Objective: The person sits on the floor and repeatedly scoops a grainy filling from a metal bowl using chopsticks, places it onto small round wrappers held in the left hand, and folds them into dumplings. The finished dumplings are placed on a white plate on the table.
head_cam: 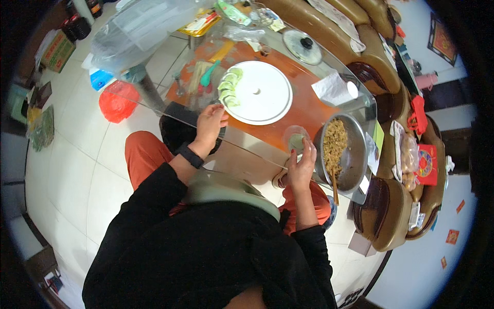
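Observation:
Several pale green dumplings [230, 87] lie in a curved row along the left rim of a round white tray [262, 96]. My left hand [211, 123], with a dark band on its wrist, is by the tray's lower left edge, fingers bent; whether it holds anything is not clear. At the table's near edge, my right hand [302, 164] has its fingertips at a small clear bowl [296, 138] with something pale green in it. Right of that hand stands a steel bowl [356, 154] of brown minced filling [334, 143], with wooden chopsticks [335, 189] in it.
On the glass table lie a glass lid [303, 47], a green spoon [208, 75], white paper [330, 89] beside a small white cup [352, 90], and plastic bags [142, 34]. A red bag [119, 101] is on the floor at left. Brown leather sofas [380, 216] stand at right.

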Tool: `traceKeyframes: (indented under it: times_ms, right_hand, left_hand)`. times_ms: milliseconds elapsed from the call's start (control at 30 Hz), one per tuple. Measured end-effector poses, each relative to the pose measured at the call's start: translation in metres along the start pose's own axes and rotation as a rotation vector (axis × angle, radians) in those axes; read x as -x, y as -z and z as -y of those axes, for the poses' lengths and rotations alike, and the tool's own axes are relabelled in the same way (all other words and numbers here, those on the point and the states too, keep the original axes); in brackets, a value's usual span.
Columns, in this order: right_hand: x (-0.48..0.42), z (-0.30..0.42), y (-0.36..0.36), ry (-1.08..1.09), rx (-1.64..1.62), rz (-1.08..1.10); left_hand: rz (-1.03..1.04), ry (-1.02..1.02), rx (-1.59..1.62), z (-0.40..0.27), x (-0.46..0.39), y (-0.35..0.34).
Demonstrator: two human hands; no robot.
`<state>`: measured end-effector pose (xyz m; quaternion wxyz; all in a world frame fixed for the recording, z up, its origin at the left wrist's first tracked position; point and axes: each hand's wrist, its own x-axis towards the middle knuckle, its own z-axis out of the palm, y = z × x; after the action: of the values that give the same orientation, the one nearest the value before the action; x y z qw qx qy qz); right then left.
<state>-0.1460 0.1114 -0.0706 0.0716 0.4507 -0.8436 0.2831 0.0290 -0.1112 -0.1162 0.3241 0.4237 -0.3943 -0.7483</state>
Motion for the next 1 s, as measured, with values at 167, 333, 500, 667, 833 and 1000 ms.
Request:
traceKeyframes:
  times_ms: [167,333,500,667,833,1000]
  right_hand:
    - [0.017,-0.030,-0.011,-0.026,-0.030,-0.053]
    - [0.005,-0.033,-0.020,-0.063,-0.056,-0.054]
    - [-0.006,-0.030,-0.030,-0.055,-0.004,-0.075]
    - [-0.016,-0.020,-0.023,-0.007,-0.074,-0.113]
    - [-0.025,-0.026,-0.028,-0.049,-0.179,-0.168]
    - [-0.036,-0.021,-0.027,-0.105,-0.129,-0.117]
  left_hand:
    - [-0.030,-0.076,-0.065,0.013,0.000,0.007]
    - [-0.006,-0.113,-0.169,0.006,0.030,-0.010]
    - [0.270,-0.149,-0.233,0.018,0.051,-0.024]
    - [0.457,-0.078,-0.304,0.022,0.059,-0.049]
    - [0.569,0.014,-0.389,0.025,0.061,-0.077]
    - [0.588,0.173,-0.355,0.030,0.051,-0.090]
